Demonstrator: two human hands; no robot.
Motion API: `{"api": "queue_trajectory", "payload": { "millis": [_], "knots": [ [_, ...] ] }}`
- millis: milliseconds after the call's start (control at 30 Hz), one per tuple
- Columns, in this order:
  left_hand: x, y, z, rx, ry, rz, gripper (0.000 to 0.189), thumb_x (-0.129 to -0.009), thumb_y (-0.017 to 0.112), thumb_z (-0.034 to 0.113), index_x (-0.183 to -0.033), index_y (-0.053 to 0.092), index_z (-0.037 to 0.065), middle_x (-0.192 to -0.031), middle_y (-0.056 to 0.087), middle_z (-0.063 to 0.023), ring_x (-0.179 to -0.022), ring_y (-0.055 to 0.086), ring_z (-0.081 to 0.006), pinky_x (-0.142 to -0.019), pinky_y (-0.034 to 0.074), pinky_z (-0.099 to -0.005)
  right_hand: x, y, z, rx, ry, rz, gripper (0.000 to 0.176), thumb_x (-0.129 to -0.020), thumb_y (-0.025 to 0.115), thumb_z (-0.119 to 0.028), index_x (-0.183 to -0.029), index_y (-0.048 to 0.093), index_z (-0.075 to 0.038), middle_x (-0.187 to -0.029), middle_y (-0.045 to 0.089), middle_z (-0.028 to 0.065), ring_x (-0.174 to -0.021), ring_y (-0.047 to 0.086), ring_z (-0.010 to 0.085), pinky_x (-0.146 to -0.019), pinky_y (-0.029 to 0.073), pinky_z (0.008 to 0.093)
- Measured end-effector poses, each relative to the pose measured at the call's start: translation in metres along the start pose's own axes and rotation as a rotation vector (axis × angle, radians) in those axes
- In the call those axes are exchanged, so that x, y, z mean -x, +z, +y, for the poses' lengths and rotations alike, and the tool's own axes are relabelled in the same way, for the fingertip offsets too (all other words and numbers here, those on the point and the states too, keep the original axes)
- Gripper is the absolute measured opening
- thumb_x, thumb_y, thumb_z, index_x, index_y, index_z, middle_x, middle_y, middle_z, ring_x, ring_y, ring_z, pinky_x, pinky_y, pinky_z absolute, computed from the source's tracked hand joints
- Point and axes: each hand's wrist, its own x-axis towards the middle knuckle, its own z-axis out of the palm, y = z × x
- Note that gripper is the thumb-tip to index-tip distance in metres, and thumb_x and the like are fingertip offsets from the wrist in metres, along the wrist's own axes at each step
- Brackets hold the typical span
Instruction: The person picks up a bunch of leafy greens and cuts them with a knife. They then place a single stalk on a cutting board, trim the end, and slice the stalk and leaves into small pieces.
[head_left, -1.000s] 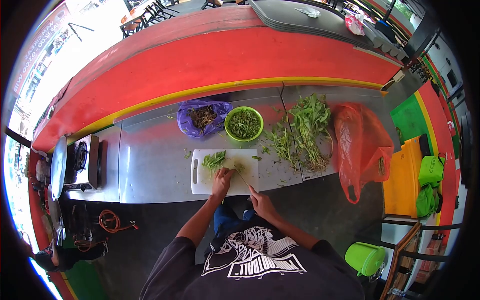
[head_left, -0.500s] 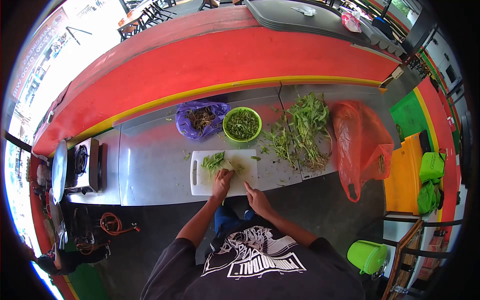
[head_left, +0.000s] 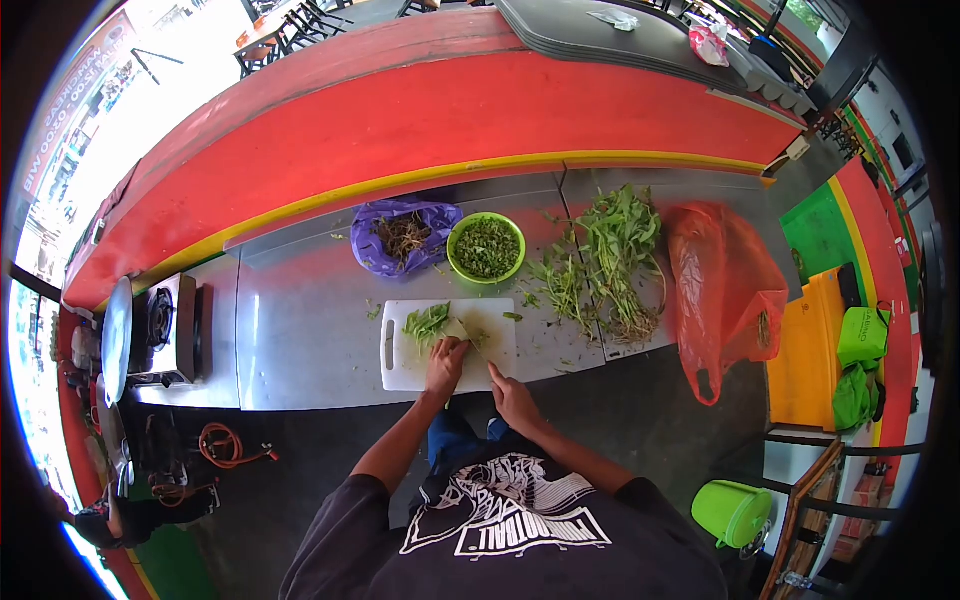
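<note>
On a white cutting board (head_left: 404,372) my left hand (head_left: 446,364) presses a bunch of leafy greens (head_left: 428,321), its fingers closed over the stems. My right hand (head_left: 515,400) is wrapped round the handle of a knife (head_left: 479,345), whose blade points up and left beside the left fingertips. The blade's lower edge is hard to make out against the board. Behind the board stands a green bowl (head_left: 520,262) filled with chopped greens (head_left: 486,248).
A purple plastic bag (head_left: 372,250) holds roots and scraps. Uncut greens (head_left: 615,265) lie right of the bowl, next to a red plastic bag (head_left: 700,290) hanging over the counter's edge. A gas stove (head_left: 170,330) stands far left. Cut bits litter the steel counter (head_left: 310,330).
The knife blade has shifted slightly on the board and shows more clearly beside the left fingertips. Both hands stay in nearly the same place.
</note>
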Motion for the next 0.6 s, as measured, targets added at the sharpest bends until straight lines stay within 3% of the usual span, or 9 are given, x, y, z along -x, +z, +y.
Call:
{"api": "queue_trajectory", "payload": {
  "millis": [267,600],
  "knots": [
    [0.003,-0.001,0.006,-0.056,-0.055,0.025,0.037,-0.082,0.062,0.004,-0.118,0.067,0.009,-0.107,0.062,-0.0095,-0.098,0.059,-0.0297,-0.084,0.045,-0.0435,0.0,-0.004,-0.003,-0.14,-0.035,0.06,0.05,-0.096,0.057,-0.011,-0.145,0.046,-0.007,-0.078,0.063,0.0265,-0.074,0.063,0.0454,-0.066,0.049,0.0518],
    [0.004,0.003,0.007,-0.052,-0.07,-0.016,0.037,-0.082,0.061,0.003,-0.118,0.067,0.009,-0.104,0.061,-0.0091,-0.098,0.059,-0.029,-0.084,0.044,-0.0429,-0.006,0.001,0.001,-0.034,0.008,0.007,0.051,-0.096,0.057,-0.011,-0.145,0.046,-0.007,-0.081,0.064,0.0267,-0.077,0.063,0.0454,-0.068,0.048,0.0514]
  ]
}}
